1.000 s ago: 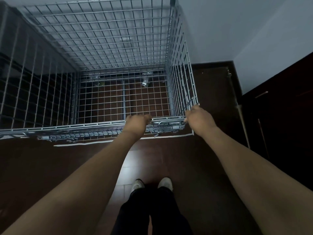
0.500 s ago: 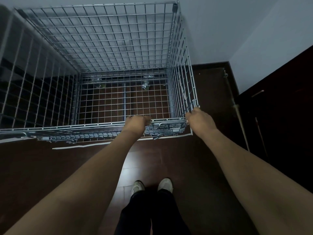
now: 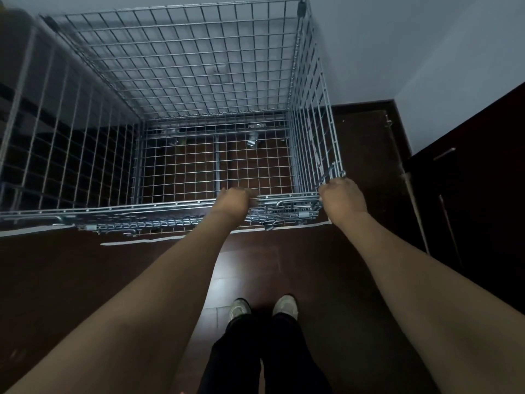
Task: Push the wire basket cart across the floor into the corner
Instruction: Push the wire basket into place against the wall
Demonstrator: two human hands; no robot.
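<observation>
- The floor is dark reddish-brown wood, glossy, with a pale reflection just ahead of the person's light shoes.
- Two pale grey walls meet in a corner at upper right; a dark skirting board runs along their foot.
- A dark cabinet with a slim handle stands along the right-hand wall.
- A white tape line lies on the floor just under the near edge of the wire basket cart.
- The cart is empty; its far side stands close to the back wall, and its right side is set apart from the cabinet by a strip of bare floor.
- The left hand is clenched over the cart's near top rail, towards the middle.
- The right hand is clamped on the near right corner of the same rail.
- The hands are apart, both arms stretched forward.
- Compared with half a second ago, the cart sits a little farther along the tape line and more of its far top edge shows; the grips are unchanged.
</observation>
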